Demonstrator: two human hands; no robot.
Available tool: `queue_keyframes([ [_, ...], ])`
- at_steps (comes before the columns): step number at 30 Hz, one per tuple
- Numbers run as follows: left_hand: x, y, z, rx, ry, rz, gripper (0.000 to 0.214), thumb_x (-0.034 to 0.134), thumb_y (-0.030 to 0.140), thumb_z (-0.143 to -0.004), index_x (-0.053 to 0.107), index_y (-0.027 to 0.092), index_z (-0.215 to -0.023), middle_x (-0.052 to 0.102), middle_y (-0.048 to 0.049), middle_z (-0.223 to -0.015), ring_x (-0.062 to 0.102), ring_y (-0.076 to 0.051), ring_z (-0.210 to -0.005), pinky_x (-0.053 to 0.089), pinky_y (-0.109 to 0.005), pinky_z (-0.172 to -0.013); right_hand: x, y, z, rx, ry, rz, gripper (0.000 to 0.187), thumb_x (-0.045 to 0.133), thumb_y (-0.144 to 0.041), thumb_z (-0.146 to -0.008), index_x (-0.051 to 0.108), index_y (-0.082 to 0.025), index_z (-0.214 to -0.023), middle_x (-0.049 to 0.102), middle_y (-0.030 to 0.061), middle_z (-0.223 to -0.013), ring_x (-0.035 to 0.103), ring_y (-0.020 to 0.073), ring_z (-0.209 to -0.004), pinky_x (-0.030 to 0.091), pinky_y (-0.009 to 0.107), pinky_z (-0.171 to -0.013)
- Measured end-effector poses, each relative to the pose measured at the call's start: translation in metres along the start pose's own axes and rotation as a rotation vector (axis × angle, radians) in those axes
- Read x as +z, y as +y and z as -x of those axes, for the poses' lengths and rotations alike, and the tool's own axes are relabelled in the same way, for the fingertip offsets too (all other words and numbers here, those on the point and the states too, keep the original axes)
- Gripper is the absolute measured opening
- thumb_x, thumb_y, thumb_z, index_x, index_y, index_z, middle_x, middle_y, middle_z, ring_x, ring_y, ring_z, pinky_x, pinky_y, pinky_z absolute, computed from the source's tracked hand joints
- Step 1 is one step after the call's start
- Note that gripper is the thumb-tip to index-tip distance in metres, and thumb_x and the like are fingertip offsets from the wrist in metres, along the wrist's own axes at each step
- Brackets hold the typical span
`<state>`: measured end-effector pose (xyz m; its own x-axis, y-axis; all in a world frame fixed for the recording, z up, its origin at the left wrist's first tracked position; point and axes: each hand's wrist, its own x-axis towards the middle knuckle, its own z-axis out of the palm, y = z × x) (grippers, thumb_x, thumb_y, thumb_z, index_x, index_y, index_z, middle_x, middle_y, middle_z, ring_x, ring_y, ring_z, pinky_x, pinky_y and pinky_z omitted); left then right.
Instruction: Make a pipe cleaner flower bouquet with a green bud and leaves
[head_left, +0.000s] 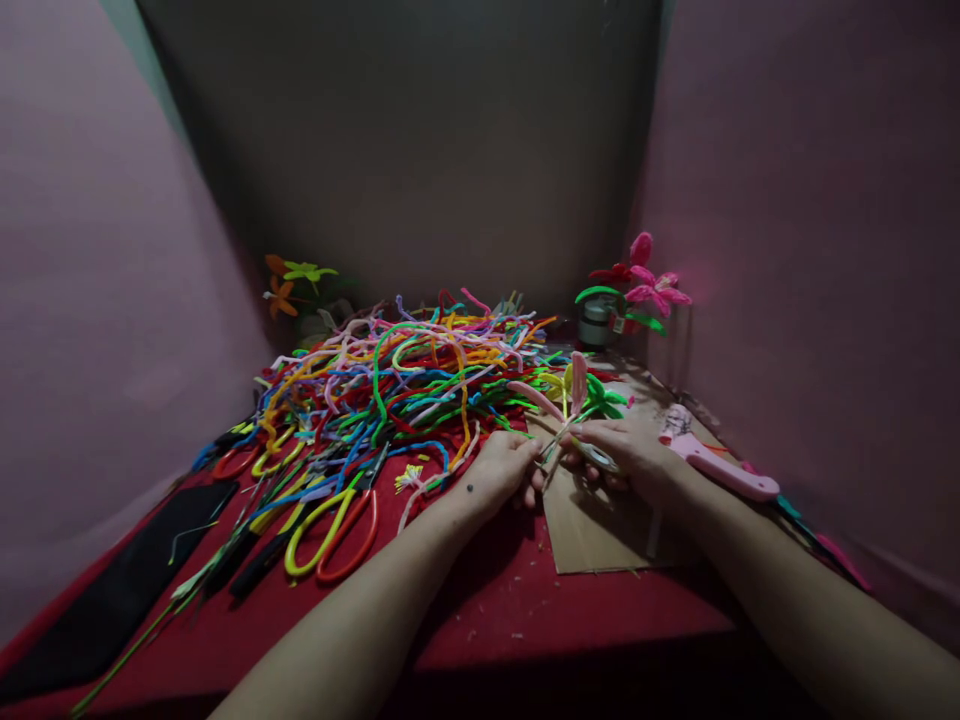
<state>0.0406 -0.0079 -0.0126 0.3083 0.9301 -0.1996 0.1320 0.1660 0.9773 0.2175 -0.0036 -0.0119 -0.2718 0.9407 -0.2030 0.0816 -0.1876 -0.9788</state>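
My left hand [504, 468] is closed, its thumb and fingertips pinching the thin stems of a small bunch of pipe-cleaner flowers [577, 385]. Pink, yellow and green fuzzy petals fan out above the grip. My right hand [634, 450] is closed beside it, close against the same stems, with a roll of tape [600, 457] held under its fingers. Part of the roll and the ends of the fingers are hidden. Both hands are over the edge of a cardboard sheet [600, 535].
A tangled heap of coloured pipe cleaners [420, 370] covers the middle of the red cloth [480, 610]. Scissors [352, 515] with yellow and red handles lie at left, near a black strip [112, 590]. A pink glue gun [724, 465] rests at right. Finished-looking pink flowers [656, 285] stand behind.
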Motion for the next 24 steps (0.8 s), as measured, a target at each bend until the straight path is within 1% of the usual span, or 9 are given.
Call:
queue_keyframes([
  [3,-0.002,0.005,0.003,0.011,0.033,-0.032,0.024,0.049,0.032,-0.08,0.051,0.015,-0.063,0.054,0.0027,-0.043,0.044,-0.006,-0.026,0.028,-0.015,-0.028,0.001,-0.002,0.003,-0.011,-0.002,0.008,0.034,0.059,-0.048,-0.074,0.062,-0.014,-0.079,0.063,0.0082,-0.074,0.048,0.0069,-0.046,0.024,0.013,-0.031],
  [6,-0.008,0.017,0.021,0.06,0.092,-0.102,0.021,0.051,0.03,-0.079,0.051,0.016,-0.063,0.052,0.0041,-0.042,0.046,-0.007,-0.028,0.027,-0.015,-0.03,0.002,-0.006,0.007,-0.032,-0.009,0.024,0.032,0.057,-0.045,-0.075,0.062,-0.013,-0.081,0.063,0.0086,-0.075,0.048,0.0071,-0.047,0.023,0.014,-0.031],
  [9,-0.027,0.028,0.056,0.242,0.232,-0.439,0.021,0.05,0.033,-0.081,0.056,0.018,-0.069,0.054,0.0034,-0.049,0.05,-0.009,-0.036,0.035,-0.018,-0.039,0.002,-0.008,0.009,-0.016,-0.012,0.035,0.032,0.057,-0.044,-0.075,0.062,-0.013,-0.081,0.062,0.0081,-0.073,0.048,0.0072,-0.047,0.022,0.014,-0.032],
  [11,-0.048,0.031,0.082,0.286,0.41,-0.7,0.019,0.048,0.033,-0.082,0.06,0.019,-0.077,0.06,0.0006,-0.059,0.056,-0.012,-0.048,0.04,-0.021,-0.049,0.001,-0.007,0.009,-0.006,-0.028,0.034,0.033,0.059,-0.045,-0.073,0.062,-0.013,-0.081,0.061,0.0079,-0.073,0.048,0.0076,-0.048,0.022,0.014,-0.033],
  [13,-0.074,0.027,0.105,0.251,0.573,-0.97,0.02,0.048,0.035,-0.082,0.06,0.02,-0.085,0.066,-0.0039,-0.076,0.063,-0.018,-0.068,0.043,-0.025,-0.063,0.001,-0.006,0.008,0.0,-0.027,0.039,0.033,0.06,-0.045,-0.072,0.063,-0.014,-0.081,0.062,0.0085,-0.074,0.048,0.0082,-0.048,0.022,0.016,-0.033],
  [16,-0.11,0.014,0.128,-0.058,0.714,-1.319,0.026,0.042,0.036,-0.085,0.056,0.018,-0.096,0.066,-0.01,-0.088,0.063,-0.024,-0.077,0.041,-0.03,-0.066,0.002,-0.004,0.008,0.003,0.009,0.067,0.031,0.058,-0.044,-0.074,0.063,-0.013,-0.081,0.064,0.013,-0.08,0.048,0.0086,-0.048,0.021,0.018,-0.034],
  [18,-0.127,0.003,0.136,-0.18,0.669,-1.425,0.025,0.039,0.035,-0.086,0.054,0.018,-0.097,0.064,-0.0113,-0.096,0.061,-0.025,-0.086,0.041,-0.03,-0.068,0.002,-0.004,0.008,0.005,-0.009,0.083,0.03,0.057,-0.042,-0.077,0.063,-0.013,-0.08,0.063,0.0152,-0.084,0.047,0.0083,-0.05,0.02,0.019,-0.035],
  [20,-0.133,-0.006,0.139,-0.212,0.592,-1.467,0.024,0.04,0.036,-0.085,0.053,0.018,-0.093,0.062,-0.0117,-0.098,0.059,-0.024,-0.09,0.042,-0.03,-0.072,0.002,-0.004,0.009,-0.007,-0.035,0.093,0.029,0.055,-0.042,-0.078,0.062,-0.013,-0.08,0.063,0.0154,-0.086,0.047,0.0079,-0.051,0.019,0.019,-0.036],
  [24,-0.128,-0.013,0.14,-0.223,0.47,-1.509,0.024,0.045,0.036,-0.082,0.051,0.016,-0.094,0.06,-0.0142,-0.1,0.057,-0.025,-0.091,0.042,-0.033,-0.076,0.0,-0.004,0.01,-0.013,-0.061,0.112,0.032,0.057,-0.045,-0.077,0.061,-0.014,-0.079,0.062,0.0128,-0.085,0.047,0.0081,-0.053,0.021,0.017,-0.036],
])
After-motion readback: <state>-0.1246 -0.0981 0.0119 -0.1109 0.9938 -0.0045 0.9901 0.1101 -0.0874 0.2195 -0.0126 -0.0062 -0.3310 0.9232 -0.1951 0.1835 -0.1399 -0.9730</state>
